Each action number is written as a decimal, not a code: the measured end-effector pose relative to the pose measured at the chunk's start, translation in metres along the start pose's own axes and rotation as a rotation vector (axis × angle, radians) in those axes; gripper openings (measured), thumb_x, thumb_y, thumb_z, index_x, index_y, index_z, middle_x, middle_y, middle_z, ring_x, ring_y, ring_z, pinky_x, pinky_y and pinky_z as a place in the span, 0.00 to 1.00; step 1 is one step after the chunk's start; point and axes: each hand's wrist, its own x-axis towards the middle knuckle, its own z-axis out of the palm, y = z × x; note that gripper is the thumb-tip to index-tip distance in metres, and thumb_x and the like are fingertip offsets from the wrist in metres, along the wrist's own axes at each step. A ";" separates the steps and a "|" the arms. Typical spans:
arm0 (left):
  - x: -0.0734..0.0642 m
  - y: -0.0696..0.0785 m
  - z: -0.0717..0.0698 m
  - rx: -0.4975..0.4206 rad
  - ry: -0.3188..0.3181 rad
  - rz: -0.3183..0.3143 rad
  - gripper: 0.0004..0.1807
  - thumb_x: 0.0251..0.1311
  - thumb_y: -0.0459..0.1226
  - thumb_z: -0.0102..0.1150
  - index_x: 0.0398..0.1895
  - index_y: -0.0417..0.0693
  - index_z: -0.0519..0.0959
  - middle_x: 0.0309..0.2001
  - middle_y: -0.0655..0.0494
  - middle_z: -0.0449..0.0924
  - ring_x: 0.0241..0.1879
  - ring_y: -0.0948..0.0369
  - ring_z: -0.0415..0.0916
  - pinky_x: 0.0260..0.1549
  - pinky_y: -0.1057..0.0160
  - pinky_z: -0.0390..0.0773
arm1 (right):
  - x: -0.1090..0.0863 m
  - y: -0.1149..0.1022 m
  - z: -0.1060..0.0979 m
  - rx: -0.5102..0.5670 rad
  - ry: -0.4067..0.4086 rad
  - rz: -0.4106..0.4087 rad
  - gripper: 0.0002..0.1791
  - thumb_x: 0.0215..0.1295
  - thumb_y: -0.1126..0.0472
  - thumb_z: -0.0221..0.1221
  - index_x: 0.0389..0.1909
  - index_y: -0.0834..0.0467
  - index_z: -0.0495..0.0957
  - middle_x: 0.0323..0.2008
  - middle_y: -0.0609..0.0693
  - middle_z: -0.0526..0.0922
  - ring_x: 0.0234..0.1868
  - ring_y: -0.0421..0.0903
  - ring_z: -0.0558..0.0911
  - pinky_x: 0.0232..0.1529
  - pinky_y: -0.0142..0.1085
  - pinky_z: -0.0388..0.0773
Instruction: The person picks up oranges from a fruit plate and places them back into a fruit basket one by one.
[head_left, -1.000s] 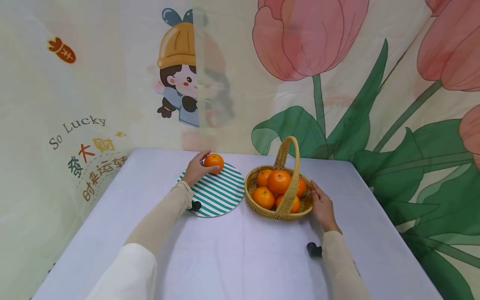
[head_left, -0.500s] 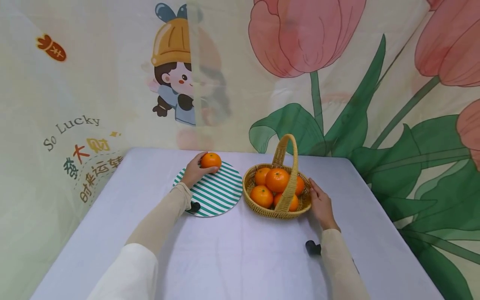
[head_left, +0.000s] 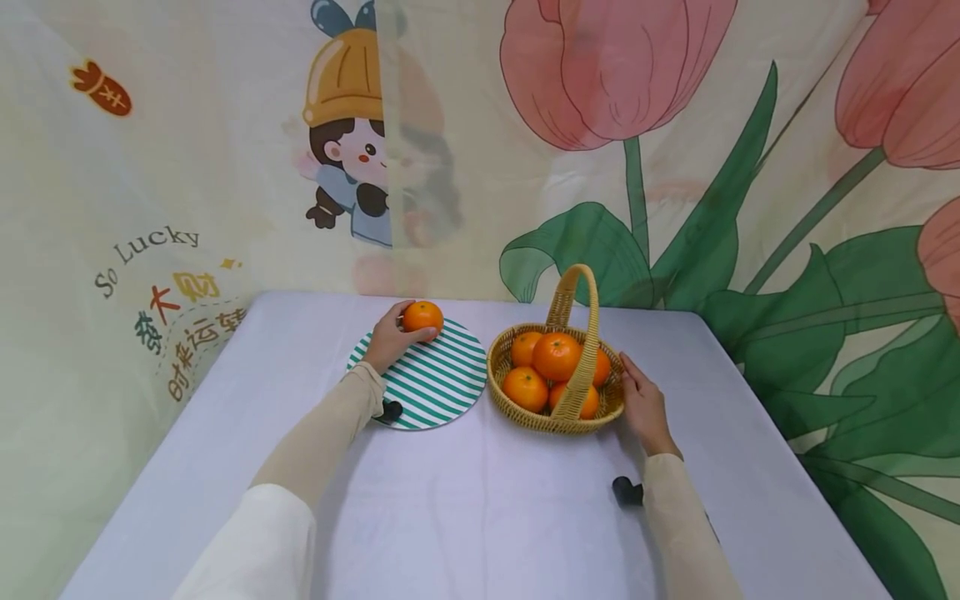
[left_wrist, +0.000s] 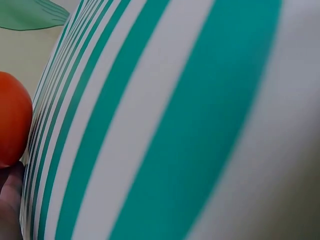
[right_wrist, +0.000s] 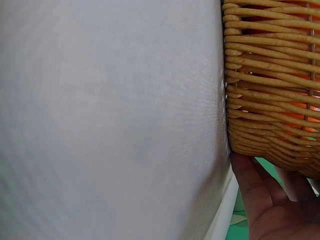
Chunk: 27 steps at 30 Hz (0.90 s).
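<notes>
My left hand (head_left: 390, 340) grips a shiny orange (head_left: 423, 318), its thumb along the near side and its fingers round the left. That orange sits at the far part of a round, green-and-white striped mat (head_left: 438, 385). In the left wrist view the orange (left_wrist: 14, 120) shows at the left edge, above the mat's stripes (left_wrist: 135, 110). A wicker basket (head_left: 525, 418) with a tall handle stands right of the mat, several oranges inside. My right hand (head_left: 645, 410) touches the basket's right side; in the right wrist view extended fingers (right_wrist: 252, 185) reach the weave (right_wrist: 272, 95).
A pale cloth-covered table (head_left: 480, 517) lies under everything. Behind it hangs a printed curtain (head_left: 450, 275) with tulips and a cartoon figure. Black wrist-camera pieces (head_left: 627, 492) stick out from the sleeves near both hands.
The head view has shifted slightly. Both hands, the orange and the basket keep about the same places relative to one another.
</notes>
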 end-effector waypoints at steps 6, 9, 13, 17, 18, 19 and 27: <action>-0.002 0.013 -0.003 -0.005 0.016 0.039 0.45 0.50 0.52 0.73 0.71 0.51 0.64 0.64 0.51 0.69 0.55 0.49 0.70 0.57 0.47 0.69 | -0.001 0.000 -0.002 -0.001 0.004 0.003 0.26 0.80 0.50 0.35 0.76 0.43 0.53 0.74 0.52 0.54 0.74 0.55 0.52 0.71 0.53 0.50; -0.003 0.023 -0.003 -0.017 0.013 0.071 0.45 0.50 0.53 0.73 0.70 0.51 0.65 0.62 0.53 0.70 0.54 0.50 0.70 0.55 0.47 0.70 | -0.001 0.001 -0.004 -0.001 0.004 0.005 0.26 0.80 0.50 0.34 0.76 0.43 0.52 0.75 0.52 0.54 0.74 0.55 0.52 0.71 0.53 0.50; -0.008 0.038 0.001 -0.040 -0.010 0.092 0.45 0.49 0.53 0.73 0.70 0.52 0.65 0.63 0.53 0.69 0.56 0.50 0.70 0.55 0.47 0.71 | 0.000 0.000 -0.005 0.004 0.003 0.000 0.26 0.80 0.50 0.34 0.76 0.44 0.52 0.75 0.52 0.53 0.74 0.55 0.52 0.71 0.53 0.50; -0.012 0.048 0.007 -0.046 -0.039 0.087 0.46 0.50 0.52 0.73 0.72 0.52 0.64 0.67 0.52 0.66 0.62 0.48 0.67 0.60 0.45 0.67 | 0.000 0.001 -0.005 0.008 0.007 -0.002 0.27 0.80 0.50 0.33 0.76 0.44 0.52 0.75 0.52 0.53 0.74 0.55 0.52 0.71 0.53 0.50; -0.013 0.050 0.009 -0.044 -0.045 0.085 0.46 0.51 0.53 0.72 0.72 0.52 0.63 0.67 0.51 0.66 0.63 0.47 0.66 0.61 0.45 0.67 | 0.000 0.002 -0.005 0.009 0.008 -0.001 0.27 0.80 0.50 0.33 0.76 0.45 0.52 0.75 0.52 0.53 0.74 0.55 0.52 0.71 0.53 0.50; -0.014 0.051 0.011 -0.044 -0.050 0.084 0.46 0.51 0.53 0.72 0.72 0.52 0.63 0.67 0.52 0.66 0.63 0.48 0.65 0.61 0.45 0.66 | 0.000 0.002 -0.004 0.009 0.009 0.003 0.27 0.80 0.50 0.34 0.76 0.45 0.52 0.75 0.52 0.53 0.75 0.55 0.52 0.71 0.53 0.50; -0.018 0.052 0.024 -0.044 -0.086 0.099 0.46 0.48 0.57 0.72 0.71 0.56 0.64 0.66 0.54 0.67 0.61 0.50 0.68 0.57 0.47 0.71 | 0.000 0.002 0.000 0.016 -0.012 0.008 0.27 0.80 0.51 0.34 0.77 0.48 0.52 0.75 0.52 0.53 0.75 0.55 0.51 0.71 0.53 0.49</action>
